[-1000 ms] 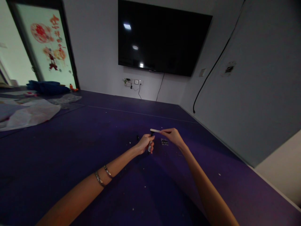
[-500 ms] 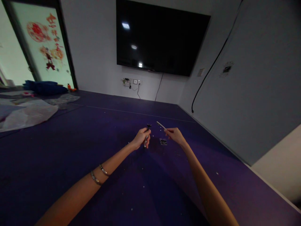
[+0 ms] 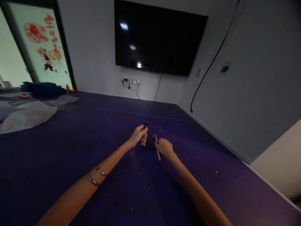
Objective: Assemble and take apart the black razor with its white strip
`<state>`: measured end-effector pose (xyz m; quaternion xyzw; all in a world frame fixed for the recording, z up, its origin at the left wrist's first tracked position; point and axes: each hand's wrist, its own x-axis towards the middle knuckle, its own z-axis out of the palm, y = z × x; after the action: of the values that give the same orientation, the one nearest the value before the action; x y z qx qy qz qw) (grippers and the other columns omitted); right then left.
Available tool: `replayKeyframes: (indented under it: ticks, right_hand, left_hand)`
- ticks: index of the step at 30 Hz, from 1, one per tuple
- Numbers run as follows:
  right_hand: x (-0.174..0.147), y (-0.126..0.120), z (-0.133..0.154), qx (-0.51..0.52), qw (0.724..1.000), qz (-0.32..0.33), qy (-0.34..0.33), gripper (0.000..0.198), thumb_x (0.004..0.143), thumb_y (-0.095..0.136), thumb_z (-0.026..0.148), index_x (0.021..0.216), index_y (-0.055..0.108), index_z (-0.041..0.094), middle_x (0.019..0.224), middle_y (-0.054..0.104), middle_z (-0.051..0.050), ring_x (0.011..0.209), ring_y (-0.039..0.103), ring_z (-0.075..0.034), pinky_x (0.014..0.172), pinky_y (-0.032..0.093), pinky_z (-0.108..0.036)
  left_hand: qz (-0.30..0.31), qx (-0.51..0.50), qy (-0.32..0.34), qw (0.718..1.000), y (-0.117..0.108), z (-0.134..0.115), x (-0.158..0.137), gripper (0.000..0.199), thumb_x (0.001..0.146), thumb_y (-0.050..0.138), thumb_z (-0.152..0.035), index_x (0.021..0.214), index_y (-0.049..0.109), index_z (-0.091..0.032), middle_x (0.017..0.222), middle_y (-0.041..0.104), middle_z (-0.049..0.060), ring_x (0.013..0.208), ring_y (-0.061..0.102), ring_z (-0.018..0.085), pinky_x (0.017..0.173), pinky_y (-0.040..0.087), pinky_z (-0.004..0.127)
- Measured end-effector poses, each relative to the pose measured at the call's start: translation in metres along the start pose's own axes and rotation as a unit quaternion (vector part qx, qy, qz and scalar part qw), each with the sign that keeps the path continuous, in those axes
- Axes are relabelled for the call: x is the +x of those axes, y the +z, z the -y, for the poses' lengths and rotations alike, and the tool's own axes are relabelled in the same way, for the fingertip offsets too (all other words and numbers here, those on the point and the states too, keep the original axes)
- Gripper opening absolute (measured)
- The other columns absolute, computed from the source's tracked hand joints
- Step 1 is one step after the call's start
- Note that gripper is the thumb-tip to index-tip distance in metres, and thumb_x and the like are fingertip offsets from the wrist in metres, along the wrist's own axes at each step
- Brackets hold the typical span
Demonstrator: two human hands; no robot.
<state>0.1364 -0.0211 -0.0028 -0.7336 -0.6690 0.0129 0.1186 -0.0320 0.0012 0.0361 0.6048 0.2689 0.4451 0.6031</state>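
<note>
White stick (image 3: 158, 154) — in right fingers (image 3: 161, 143); ends protruding.

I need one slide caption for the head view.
Over a purple surface, the left hand grips a dark-headed tool, the right hand a slim pale stick.

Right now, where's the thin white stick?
In the head view, the thin white stick is in the person's bare right hand, right of the slim black-and-white tool held in the bare left hand.

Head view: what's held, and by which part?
Left hand: slim black-and-white tool, by its handle, below the dark head. Right hand: thin whitish stick, around its middle.
</note>
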Motion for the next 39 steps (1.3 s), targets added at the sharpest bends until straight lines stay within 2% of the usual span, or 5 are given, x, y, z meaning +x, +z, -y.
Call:
replayKeyframes:
  ticks: [21,25,28,34,39]
  right_hand:
    - [-0.011,0.017,0.011,-0.059,0.997,-0.043,-0.003,0.042,0.088,0.034,0.033,0.085,0.069,0.010,0.084,0.067,-0.020,0.079,0.066,-0.027,0.068,0.047,-0.034]
    - [0.002,0.002,-0.005,-0.053,0.996,-0.068,0.031,0.046,0.088,0.031,0.040,0.088,0.069,0.013,0.088,0.067,-0.018,0.082,0.065,-0.028,0.070,0.047,-0.038]
    - [0.017,-0.009,-0.025,-0.037,0.996,-0.052,0.054,0.037,0.085,0.037,0.037,0.090,0.068,0.017,0.090,0.067,-0.015,0.085,0.064,-0.027,0.070,0.046,-0.036]
    - [0.038,-0.011,-0.055,-0.007,0.999,0.016,-0.032,0.027,0.080,0.047,0.030,0.096,0.068,0.025,0.099,0.064,-0.008,0.091,0.061,-0.021,0.073,0.044,-0.027]
    - [0.041,-0.004,-0.061,-0.015,0.998,0.036,-0.042,0.026,0.078,0.049,0.029,0.097,0.067,0.027,0.104,0.061,-0.006,0.091,0.060,-0.020,0.073,0.044,-0.028]
  left_hand:
    - [0.037,0.020,-0.018,0.999,0.008,0.014,-0.004,0.016,0.083,0.044,-0.033,0.082,0.039,-0.018,0.045,0.047,-0.008,0.027,0.046,0.011,0.028,0.036,0.019]
    - [0.041,0.021,-0.019,0.999,0.008,0.015,-0.003,0.017,0.084,0.044,-0.034,0.083,0.039,-0.017,0.046,0.047,-0.007,0.027,0.046,0.010,0.029,0.036,0.018]
    - [0.041,0.019,-0.021,0.999,0.008,0.014,-0.003,0.019,0.083,0.045,-0.035,0.082,0.039,-0.017,0.045,0.047,-0.008,0.027,0.045,0.009,0.029,0.036,0.018]
    - [0.045,0.020,-0.017,0.999,0.010,0.015,-0.003,0.020,0.083,0.046,-0.036,0.081,0.039,-0.017,0.044,0.046,-0.008,0.026,0.045,0.009,0.029,0.034,0.016]
    - [0.051,0.023,-0.024,0.998,0.012,0.017,-0.004,0.020,0.083,0.045,-0.037,0.082,0.039,-0.017,0.044,0.047,-0.008,0.026,0.045,0.008,0.029,0.033,0.016]
